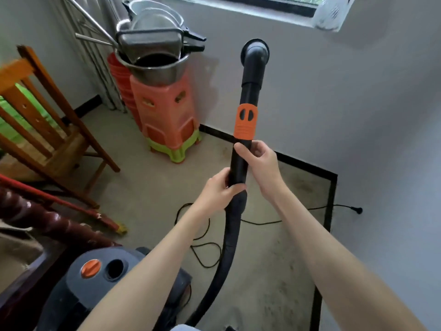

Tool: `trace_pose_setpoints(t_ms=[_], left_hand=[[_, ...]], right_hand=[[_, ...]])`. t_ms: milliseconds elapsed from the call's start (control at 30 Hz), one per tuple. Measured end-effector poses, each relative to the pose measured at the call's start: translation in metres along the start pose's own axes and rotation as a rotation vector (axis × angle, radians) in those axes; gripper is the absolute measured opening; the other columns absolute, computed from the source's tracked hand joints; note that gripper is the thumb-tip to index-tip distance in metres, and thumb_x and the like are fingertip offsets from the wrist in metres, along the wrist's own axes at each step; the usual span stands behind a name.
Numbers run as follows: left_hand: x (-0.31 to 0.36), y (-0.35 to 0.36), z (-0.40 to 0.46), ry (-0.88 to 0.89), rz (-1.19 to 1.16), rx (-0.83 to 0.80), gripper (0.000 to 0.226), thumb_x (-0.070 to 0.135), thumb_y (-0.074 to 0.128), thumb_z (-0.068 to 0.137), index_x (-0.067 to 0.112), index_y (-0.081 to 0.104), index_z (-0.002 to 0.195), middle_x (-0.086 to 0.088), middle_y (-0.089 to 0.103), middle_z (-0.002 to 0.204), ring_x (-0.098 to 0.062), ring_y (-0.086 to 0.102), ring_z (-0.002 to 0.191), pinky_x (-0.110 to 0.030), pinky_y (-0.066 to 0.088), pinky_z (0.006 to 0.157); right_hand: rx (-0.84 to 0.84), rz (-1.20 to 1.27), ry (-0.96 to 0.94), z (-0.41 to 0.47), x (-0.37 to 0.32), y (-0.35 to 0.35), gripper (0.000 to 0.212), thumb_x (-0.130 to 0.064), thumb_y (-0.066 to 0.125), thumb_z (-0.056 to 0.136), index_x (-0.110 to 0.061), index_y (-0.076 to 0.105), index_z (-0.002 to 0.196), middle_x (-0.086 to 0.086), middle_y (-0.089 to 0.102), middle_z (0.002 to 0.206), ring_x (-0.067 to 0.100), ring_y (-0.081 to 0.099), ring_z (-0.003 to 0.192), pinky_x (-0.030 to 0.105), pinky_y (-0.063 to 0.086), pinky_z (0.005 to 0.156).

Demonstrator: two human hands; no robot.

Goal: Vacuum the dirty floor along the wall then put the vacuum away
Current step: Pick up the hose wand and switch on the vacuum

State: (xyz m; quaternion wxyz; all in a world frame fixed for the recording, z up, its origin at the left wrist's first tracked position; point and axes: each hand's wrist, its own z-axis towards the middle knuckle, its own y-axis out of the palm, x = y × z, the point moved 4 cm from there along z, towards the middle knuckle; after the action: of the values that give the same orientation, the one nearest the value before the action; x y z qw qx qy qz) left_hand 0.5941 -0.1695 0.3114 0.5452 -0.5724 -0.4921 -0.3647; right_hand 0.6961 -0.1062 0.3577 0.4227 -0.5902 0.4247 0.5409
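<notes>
The black vacuum wand [248, 108], with its orange collar [245, 121], was raised upright before the wall [334, 103]. The right hand [259, 161] curled round it just under the collar; the left hand [220, 191] gripped where the hose [226, 247] joined. The grey canister [102, 278] stood on the floor [152, 187]. No writing was readable.

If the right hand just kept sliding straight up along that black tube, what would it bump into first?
The right hand grips the black tube just under the orange collar, so it would probably meet that collar first, almost at once; the bent end piece comes later.
</notes>
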Motion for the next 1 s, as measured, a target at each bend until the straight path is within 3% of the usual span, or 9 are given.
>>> trace_pose_setpoints(t_ms=[67,167,233,333,433,567,667,767,1000], left_hand=[[0.015,0.013,0.015,0.012,-0.079,0.0,0.023,0.014,0.062,0.089,0.015,0.058,0.112,-0.004,0.067,0.105,-0.017,0.064,0.099,-0.03,0.054,0.084],[0.037,0.02,0.04,0.008,-0.24,0.049,0.023,0.009,0.06,0.091,0.009,0.058,0.114,-0.004,0.066,0.104,-0.017,0.064,0.097,-0.022,0.051,0.078],[0.049,0.012,0.058,0.004,-0.313,0.106,0.017,0.007,0.06,0.091,0.007,0.057,0.108,-0.006,0.066,0.102,-0.021,0.063,0.099,-0.028,0.051,0.083],[0.063,-0.002,0.085,0.019,-0.409,0.144,0.01,0.008,0.058,0.092,0.007,0.059,0.102,-0.009,0.066,0.103,-0.027,0.062,0.103,-0.038,0.051,0.091],[0.073,-0.014,0.109,0.033,-0.5,0.151,0.01,0.008,0.055,0.094,0.006,0.059,0.103,-0.007,0.067,0.098,-0.03,0.063,0.102,-0.043,0.05,0.09],[0.071,-0.032,0.145,0.055,-0.578,0.124,0.012,0.01,0.053,0.095,0.005,0.059,0.104,-0.006,0.069,0.096,-0.025,0.064,0.097,-0.04,0.052,0.089],[0.06,-0.056,0.177,0.041,-0.652,0.081,0.022,0.019,0.056,0.089,0.004,0.059,0.105,-0.006,0.07,0.096,-0.023,0.066,0.095,-0.035,0.052,0.085],[0.045,-0.079,0.213,-0.015,-0.722,0.021,0.028,0.023,0.055,0.084,0.004,0.059,0.105,-0.005,0.071,0.094,-0.021,0.068,0.091,-0.034,0.053,0.086],[0.021,-0.11,0.294,-0.18,-0.858,0.065,0.008,0.012,0.047,0.097,0.009,0.05,0.103,-0.007,0.063,0.087,-0.02,0.067,0.079,-0.032,0.057,0.075]], right_hand=[[-0.011,-0.023,-0.028,0.01,-0.002,-0.02,0.009,-0.025,0.056,0.098,-0.019,0.062,0.096,-0.003,0.068,0.092,0.005,0.064,0.084,0.016,0.05,0.073],[0.006,-0.079,0.034,0.023,0.02,-0.05,0.022,-0.031,0.044,0.104,-0.02,0.063,0.106,0.002,0.068,0.104,0.019,0.065,0.103,0.033,0.051,0.095],[-0.046,-0.135,0.097,0.028,0.039,-0.065,0.031,-0.037,0.043,0.103,-0.015,0.061,0.117,0.0,0.067,0.108,0.019,0.063,0.108,0.034,0.049,0.099],[-0.258,-0.187,0.12,0.035,0.055,-0.065,0.041,-0.044,0.063,0.091,-0.022,0.054,0.124,-0.007,0.064,0.116,0.01,0.061,0.109,0.022,0.048,0.091],[-0.258,-0.348,0.077,0.063,0.054,-0.058,0.057,-0.032,0.078,0.077,-0.023,0.049,0.125,-0.007,0.062,0.111,0.012,0.059,0.103,0.025,0.048,0.086],[-0.15,-0.449,0.037,0.108,0.05,-0.042,0.038,-0.019,0.07,0.081,-0.015,0.053,0.114,0.0,0.065,0.099,0.02,0.061,0.091,0.034,0.051,0.08],[-0.205,-0.402,0.047,0.145,0.055,-0.024,0.026,-0.019,0.07,0.07,-0.017,0.057,0.092,-0.004,0.064,0.083,0.016,0.058,0.076,0.031,0.048,0.068],[-0.33,-0.3,0.084,0.187,0.059,-0.005,0.019,-0.019,0.065,0.057,-0.019,0.049,0.068,-0.01,0.052,0.063,0.012,0.044,0.061,0.029,0.037,0.06],[-0.47,-0.418,0.122,0.264,0.077,0.019,0.021,-0.023,0.062,0.059,-0.017,0.044,0.069,-0.008,0.049,0.063,0.011,0.041,0.061,0.029,0.035,0.058]])
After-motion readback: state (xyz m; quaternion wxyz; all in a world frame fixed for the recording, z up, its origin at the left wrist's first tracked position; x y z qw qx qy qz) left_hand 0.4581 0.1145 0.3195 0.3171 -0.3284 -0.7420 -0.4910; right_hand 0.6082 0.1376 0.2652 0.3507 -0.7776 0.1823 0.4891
